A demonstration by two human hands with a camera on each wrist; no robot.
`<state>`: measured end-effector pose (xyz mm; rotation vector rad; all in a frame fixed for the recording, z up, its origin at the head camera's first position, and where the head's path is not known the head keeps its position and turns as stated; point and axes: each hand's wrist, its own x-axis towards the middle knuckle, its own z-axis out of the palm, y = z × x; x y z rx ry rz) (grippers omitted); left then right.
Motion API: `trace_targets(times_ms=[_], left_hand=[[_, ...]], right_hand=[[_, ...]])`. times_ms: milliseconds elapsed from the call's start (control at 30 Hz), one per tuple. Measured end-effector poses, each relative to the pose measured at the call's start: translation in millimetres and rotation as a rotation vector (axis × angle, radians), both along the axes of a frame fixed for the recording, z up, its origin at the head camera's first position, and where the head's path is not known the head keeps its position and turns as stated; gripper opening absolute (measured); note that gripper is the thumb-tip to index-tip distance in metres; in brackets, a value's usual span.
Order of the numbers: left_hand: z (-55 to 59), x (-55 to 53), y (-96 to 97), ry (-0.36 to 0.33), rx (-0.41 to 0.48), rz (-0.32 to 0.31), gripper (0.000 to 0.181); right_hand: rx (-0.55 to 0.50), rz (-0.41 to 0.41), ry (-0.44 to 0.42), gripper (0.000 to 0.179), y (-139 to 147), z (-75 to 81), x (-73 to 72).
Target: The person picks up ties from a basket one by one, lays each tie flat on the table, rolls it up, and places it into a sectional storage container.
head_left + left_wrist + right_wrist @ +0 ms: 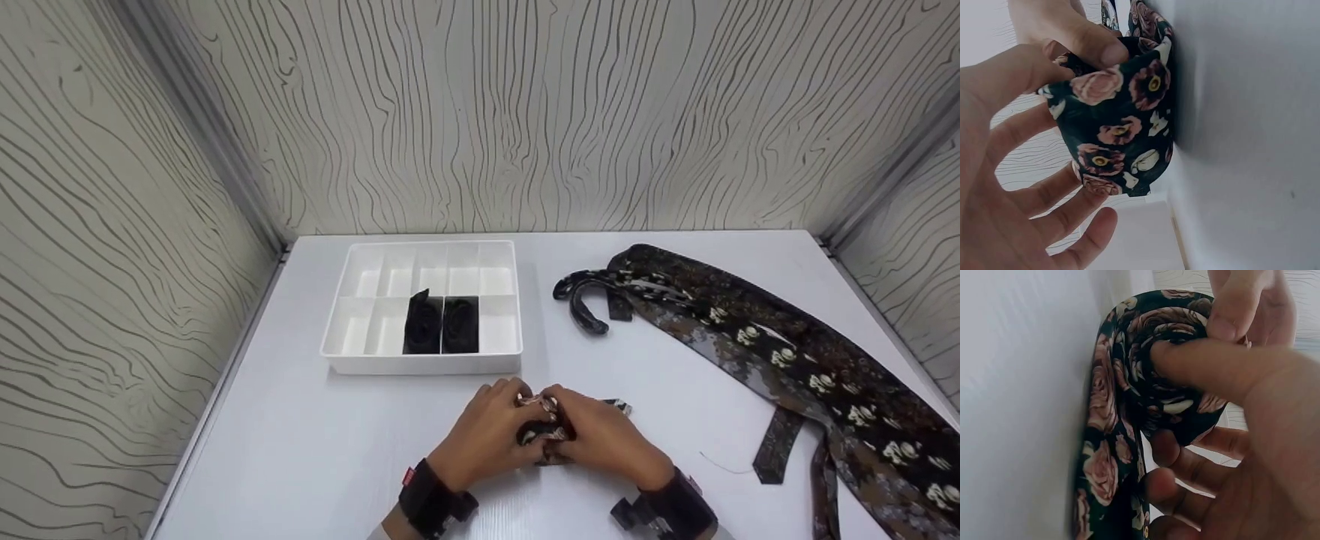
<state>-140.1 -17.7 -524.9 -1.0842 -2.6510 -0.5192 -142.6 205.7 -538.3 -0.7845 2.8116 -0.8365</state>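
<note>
Between both hands a dark green necktie (546,433) with pink and white flowers is rolled into a coil standing on its edge on the white table. The left hand (487,431) grips one side of the roll, fingers curved about it. On the opposite side the right hand (607,435) holds it. In the right wrist view, the right thumb presses into the middle of the coiled necktie (1151,388), with fingers curled below. A short loose end of the necktie lies flat past the right hand. The left wrist view shows the roll's smooth outer face.
A white divided tray (352,363) stands behind the hands. Two black rolled neckties (424,326) sit in adjoining front compartments. To the right, several dark patterned neckties (720,330) lie in a long heap. A loose thread (724,466) lies near them. Patterned walls enclose the table.
</note>
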Motion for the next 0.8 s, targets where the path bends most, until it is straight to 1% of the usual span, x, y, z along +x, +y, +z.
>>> trace_targets(times_ms=[100, 233, 333, 433, 567, 633, 700, 800], left_hand=[[-0.3, 1.3, 1.8, -0.018, -0.006, -0.006, 0.032], [0.4, 2.5, 2.2, -0.038, -0.018, -0.006, 0.041], [0.2, 2.4, 0.9, -0.031, -0.031, -0.001, 0.049], [-1.2, 1.4, 0.5, -0.016, -0.033, -0.004, 0.052], [-1.6, 0.3, 1.3, 0.010, -0.019, -0.005, 0.045], [-1.9, 0.7, 2.6, 0.023, -0.018, 0.000, 0.045], [-2.9, 1.9, 3.4, 0.034, -0.032, 0.007, 0.050], [-5.1, 4.4, 4.9, 0.028, -0.045, 0.020, 0.056]], right_hand=[[0.011, -0.008, -0.003, 0.055, 0.2, -1.5, -0.3], [0.034, -0.024, 0.055, 0.053, -0.6, -3.1, -1.5], [0.049, -0.030, 0.089, 0.049, 0.0, -3.4, -2.2], [0.047, -0.032, 0.072, 0.051, 2.0, -2.7, -2.6], [0.027, -0.032, 0.058, 0.058, 3.1, 0.4, -2.5], [0.024, -0.026, 0.065, 0.057, 3.1, 0.2, -2.9], [0.025, -0.025, 0.071, 0.056, 3.2, -0.2, -2.7], [0.029, -0.025, 0.060, 0.057, 3.5, -1.0, -2.6]])
